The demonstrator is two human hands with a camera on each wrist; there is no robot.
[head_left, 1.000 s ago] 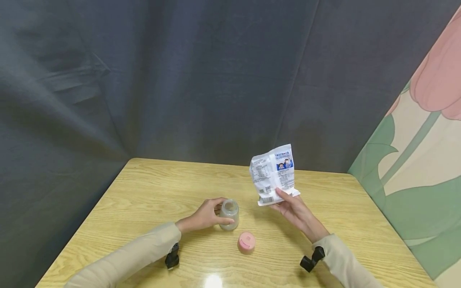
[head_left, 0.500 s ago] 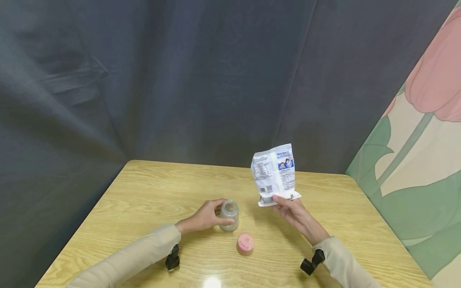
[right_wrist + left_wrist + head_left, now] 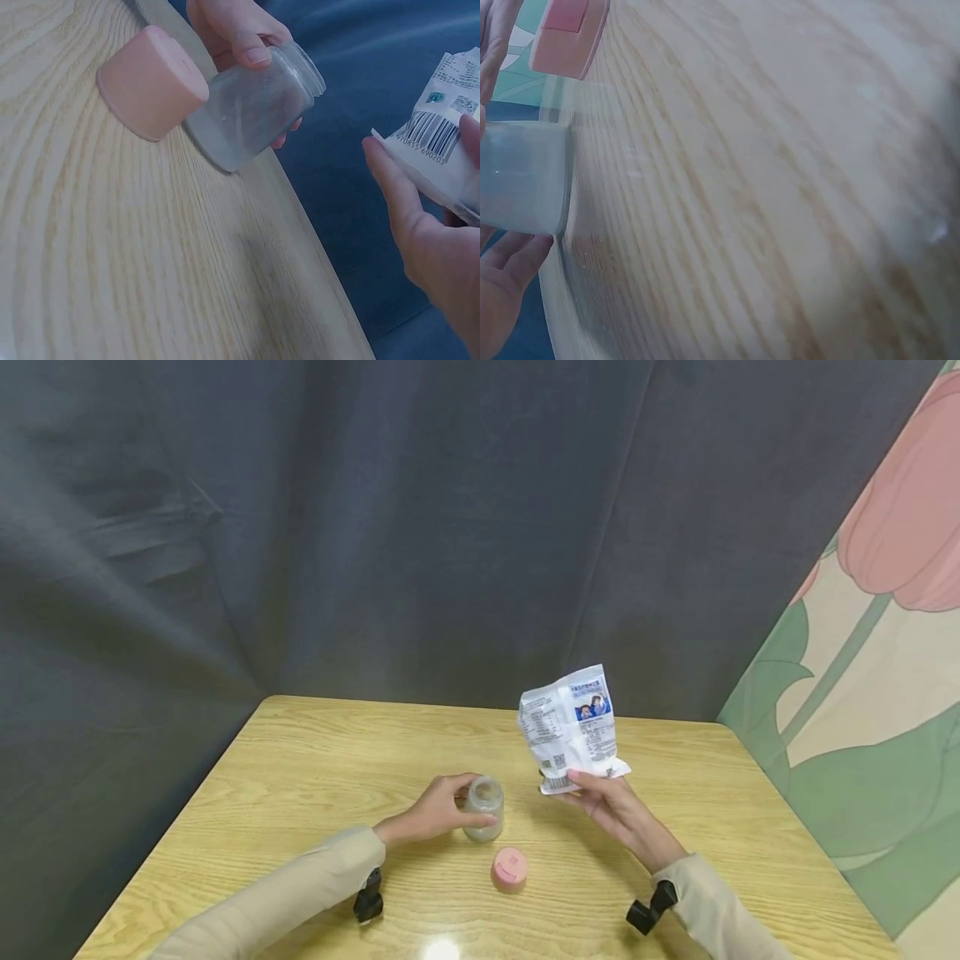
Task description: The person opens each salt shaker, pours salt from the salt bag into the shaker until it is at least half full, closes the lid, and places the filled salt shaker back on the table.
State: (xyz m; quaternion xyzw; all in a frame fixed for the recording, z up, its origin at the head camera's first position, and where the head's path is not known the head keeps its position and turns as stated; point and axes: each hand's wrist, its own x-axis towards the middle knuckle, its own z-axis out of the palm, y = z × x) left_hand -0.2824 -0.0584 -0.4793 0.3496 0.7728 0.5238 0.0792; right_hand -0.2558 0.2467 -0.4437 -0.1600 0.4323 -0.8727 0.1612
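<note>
My left hand [image 3: 437,811] grips a clear jar [image 3: 486,814] around its side. The jar stands upright on the table with its mouth uncovered, and in the right wrist view the jar [image 3: 251,112] shows its threaded neck. Up in the air to the right, my right hand [image 3: 618,814] pinches the lower edge of a white printed packet [image 3: 570,727], thumb on the near face and fingers behind. A pink lid [image 3: 511,869] lies on the wood just in front of the jar, touched by neither hand.
The wooden table [image 3: 337,743] has a dark curtain [image 3: 450,527] behind it and along its left. A flower-patterned panel [image 3: 862,693] borders the right side. A black camera mount is strapped to each wrist.
The left hand and the jar have shifted slightly to the right. The packet has tilted a little in the right hand, while the lid stays where it was on the table.
</note>
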